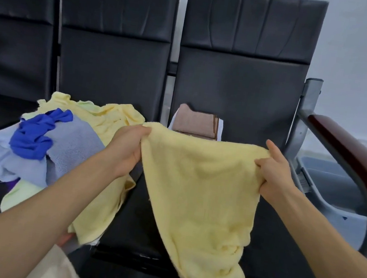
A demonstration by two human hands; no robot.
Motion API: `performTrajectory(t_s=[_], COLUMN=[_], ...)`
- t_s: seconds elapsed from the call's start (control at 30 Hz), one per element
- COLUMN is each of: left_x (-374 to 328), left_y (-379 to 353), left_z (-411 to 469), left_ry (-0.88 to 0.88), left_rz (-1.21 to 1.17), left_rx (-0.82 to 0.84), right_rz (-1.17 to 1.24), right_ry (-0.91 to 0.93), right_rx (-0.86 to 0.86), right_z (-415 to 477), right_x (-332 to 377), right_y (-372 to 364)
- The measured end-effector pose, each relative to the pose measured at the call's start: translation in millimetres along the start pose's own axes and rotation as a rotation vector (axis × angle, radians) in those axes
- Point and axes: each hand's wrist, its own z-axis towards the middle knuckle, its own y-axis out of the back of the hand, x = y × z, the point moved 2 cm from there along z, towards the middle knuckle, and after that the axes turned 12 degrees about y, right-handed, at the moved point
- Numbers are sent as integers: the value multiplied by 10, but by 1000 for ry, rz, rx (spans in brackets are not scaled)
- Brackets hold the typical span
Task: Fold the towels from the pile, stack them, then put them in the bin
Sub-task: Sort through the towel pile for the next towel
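Note:
A pale yellow towel (203, 193) hangs spread in the air over the right black seat. My left hand (126, 149) grips its upper left corner and my right hand (274, 172) grips its upper right corner. Its lower part droops to a point near the seat's front edge. On the middle seat lies the unfolded pile (64, 143): yellow, pale lilac, bright blue and light green cloths. A small stack of folded towels (195, 124), brown on top with white under it, rests at the back of the right seat.
A row of black padded chairs (240, 80) with high backs runs across the view. A metal armrest with a dark red wooden top (349, 159) stands at the right. Beyond the armrest sits a grey bin (334, 181) on the floor.

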Motion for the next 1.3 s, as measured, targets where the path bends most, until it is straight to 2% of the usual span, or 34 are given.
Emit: performTrajectory(t_s=[0.07, 0.23, 0.4, 0.47, 0.57, 0.63, 0.7, 0.8, 0.97, 1.07, 1.1, 1.17, 1.3], left_x=[-229, -852, -1344, -1502, -1686, -1767, -1805, -1795, -1779, -1792, -1783, -1771, -1737], left_y=[-44, -127, -108, -111, -109, -113, -125, -159, -223, -190, -175, -152, -155], left_z=[-75, -358, -569, -687, -816, -880, -916, -951, -1125, -1226, -1245, -1212, -1153], left_ry=[-53, -198, -434, -508, -575, -607, -579, -442, -244, -129, -118, -168, -226], left_rz=[7, 93, 525, 619, 661, 705, 785, 890, 715, 930, 1016, 1164, 1163], left_rx=[0, -43, -166, -201, -252, -280, -260, -149, 1, 188, 197, 114, 80], right_rz=[52, 78, 170, 171, 80, -81, -277, -498, -636, -598, -590, -602, -646], right_ry=[-8, 124, 209, 264, 318, 410, 552, 695, 712, 677, 666, 643, 639], right_rx=[5, -3, -25, -36, -65, -98, -105, -48, 4, 42, 57, 92, 180], right_z=[30, 114, 95, 41, 7, -29, -69, -124, -105, -112, -118, -113, -110], right_x=[197, 773, 1267, 1451, 1620, 1724, 1830, 1940, 2004, 2036, 2047, 2056, 2077], right_y=[20, 186, 333, 361, 397, 425, 441, 440, 481, 532, 551, 580, 626])
